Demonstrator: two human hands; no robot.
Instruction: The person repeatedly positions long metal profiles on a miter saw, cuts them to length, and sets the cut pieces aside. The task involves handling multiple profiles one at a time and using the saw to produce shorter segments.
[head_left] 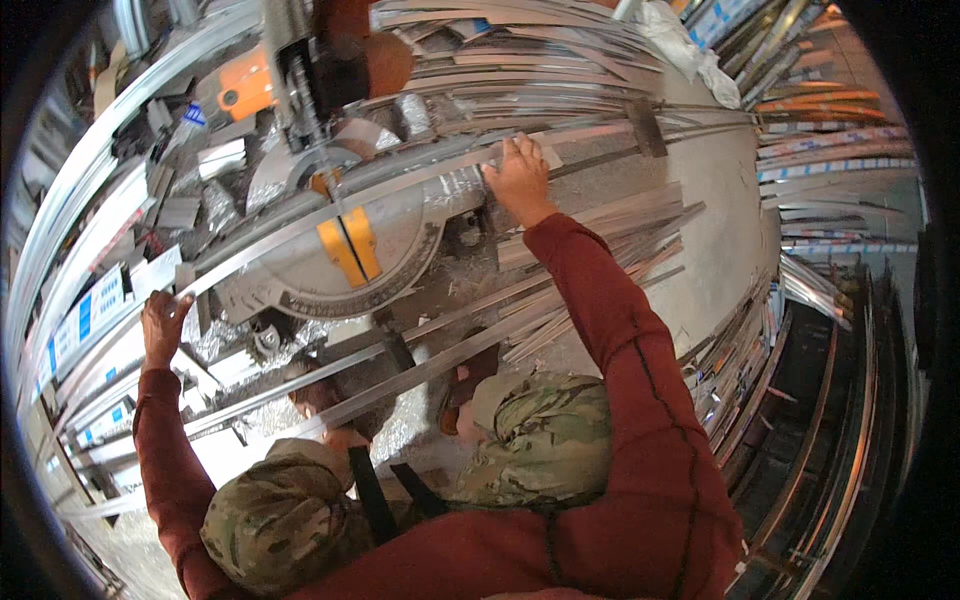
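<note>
At the bottom of the frame, the person's camouflage trousers (540, 435) show beneath dark red sleeves (645, 375), with two dark straps (374, 492) hanging between the knees. Just beyond the knees, long bars (440, 372) slant from lower left up to the middle right.

The left hand (163, 325), at the left of the frame, has its thumb and fingers closed on the left end of a long, thin strip (300, 227). The right hand (522, 182), above the centre, grasps the same strip farther along, its fingers curled over it. The strip runs from the left of the frame up to the upper right, lying across the saw (405, 255) in the upper middle. A yellow insert (362, 235) sits in the saw's round bed, just in front of the strip. Whether the blade touches the strip, I cannot tell.

Farther off, offcuts (180, 213) litter the upper left near an orange case (247, 85). Many more strips lie in a heap (520, 75) along the top, a white bag (685, 50) beside them, and coloured bundles (835, 165) fill the upper right
</note>
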